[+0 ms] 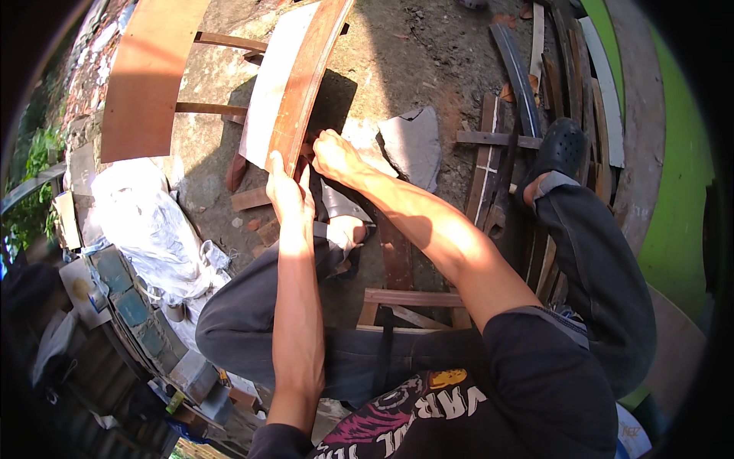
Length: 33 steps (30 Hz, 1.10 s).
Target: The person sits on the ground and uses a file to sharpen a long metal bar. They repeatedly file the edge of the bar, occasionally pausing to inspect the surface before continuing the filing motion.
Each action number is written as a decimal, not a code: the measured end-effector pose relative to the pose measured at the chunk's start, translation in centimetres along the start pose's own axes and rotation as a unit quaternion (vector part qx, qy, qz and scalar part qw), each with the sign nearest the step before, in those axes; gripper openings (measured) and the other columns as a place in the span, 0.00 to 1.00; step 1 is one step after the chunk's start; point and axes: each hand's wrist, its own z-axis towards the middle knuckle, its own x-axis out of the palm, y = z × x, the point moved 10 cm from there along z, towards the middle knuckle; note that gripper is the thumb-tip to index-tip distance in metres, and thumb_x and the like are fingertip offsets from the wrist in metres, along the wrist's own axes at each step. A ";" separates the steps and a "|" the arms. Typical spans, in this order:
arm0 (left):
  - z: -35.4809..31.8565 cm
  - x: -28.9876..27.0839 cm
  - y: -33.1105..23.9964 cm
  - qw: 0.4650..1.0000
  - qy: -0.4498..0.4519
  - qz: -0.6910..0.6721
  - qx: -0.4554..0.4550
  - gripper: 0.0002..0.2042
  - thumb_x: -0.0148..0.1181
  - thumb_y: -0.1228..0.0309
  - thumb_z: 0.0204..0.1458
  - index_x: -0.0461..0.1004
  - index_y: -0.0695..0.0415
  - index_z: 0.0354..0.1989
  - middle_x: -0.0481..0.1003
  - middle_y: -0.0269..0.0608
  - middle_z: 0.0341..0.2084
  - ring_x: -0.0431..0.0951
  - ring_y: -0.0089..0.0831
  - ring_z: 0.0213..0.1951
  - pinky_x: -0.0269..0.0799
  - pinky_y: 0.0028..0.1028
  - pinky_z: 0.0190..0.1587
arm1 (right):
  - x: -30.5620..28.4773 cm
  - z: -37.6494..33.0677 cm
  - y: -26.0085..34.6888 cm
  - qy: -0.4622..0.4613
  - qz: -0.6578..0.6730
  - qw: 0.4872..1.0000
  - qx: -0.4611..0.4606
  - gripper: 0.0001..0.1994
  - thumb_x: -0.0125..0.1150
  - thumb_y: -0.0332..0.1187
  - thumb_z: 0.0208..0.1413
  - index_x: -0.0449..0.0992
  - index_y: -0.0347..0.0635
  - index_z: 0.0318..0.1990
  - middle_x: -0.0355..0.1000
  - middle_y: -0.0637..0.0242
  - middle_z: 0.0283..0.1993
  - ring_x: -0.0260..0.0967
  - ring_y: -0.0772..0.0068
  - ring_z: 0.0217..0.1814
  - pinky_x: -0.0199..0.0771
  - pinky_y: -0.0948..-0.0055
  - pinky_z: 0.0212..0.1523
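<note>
A long brown wooden board [300, 96] with a pale, sunlit face runs away from me, propped above the ground. My left hand [289, 191] is wrapped round its near end, thumb up along the edge. Just right of that end, my right hand [336, 158] is closed in a fist against the board's shaded side. What its fingers hold, if anything, is hidden. Left of the board stands a wide brown panel [145, 84], with narrow wooden bars [210, 109] running from it toward the board.
A grey stone slab [413, 145] lies right of my hands. Wood strips [527, 84] are piled along the green wall [677, 168]. White plastic sheeting [145, 229] lies at left, beside stacked blocks [131, 307]. A small wooden frame [409, 297] is between my legs.
</note>
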 end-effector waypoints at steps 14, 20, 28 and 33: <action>0.3 -0.3 -0.1 0.999 -0.007 0.033 0.032 0.25 0.60 0.55 0.62 0.68 0.60 0.61 0.73 0.45 0.52 0.76 0.36 0.51 0.78 0.38 0.51 | 0.7 0.6 -0.3 0.102 -0.056 0.992 0.042 0.06 0.62 0.28 0.42 0.76 0.34 0.27 0.73 0.49 0.35 0.72 0.47 0.46 0.79 0.53 0.45; 0.4 -0.7 -0.4 0.998 -0.035 0.048 0.029 0.25 0.63 0.57 0.60 0.67 0.63 0.56 0.75 0.48 0.48 0.79 0.37 0.45 0.78 0.38 0.46 | 0.3 0.3 -1.0 0.221 -0.095 0.962 0.128 0.13 0.64 0.35 0.51 0.78 0.34 0.39 0.74 0.49 0.49 0.71 0.46 0.56 0.75 0.52 0.55; 0.0 -0.9 -0.5 0.993 -0.030 0.109 0.013 0.31 0.66 0.50 0.56 0.66 0.61 0.57 0.74 0.46 0.50 0.76 0.36 0.49 0.73 0.46 0.50 | -4.8 0.4 -5.3 0.184 -0.033 0.963 0.196 0.23 0.58 0.28 0.54 0.73 0.39 0.59 0.75 0.46 0.56 0.72 0.47 0.59 0.72 0.57 0.62; -0.5 -1.0 -1.7 0.978 -0.017 0.206 -0.038 0.34 0.64 0.41 0.53 0.67 0.62 0.52 0.71 0.41 0.39 0.72 0.29 0.37 0.75 0.38 0.41 | -6.6 2.6 -1.8 0.206 -0.004 0.965 0.165 0.23 0.60 0.37 0.58 0.74 0.36 0.59 0.74 0.46 0.58 0.72 0.49 0.62 0.70 0.58 0.64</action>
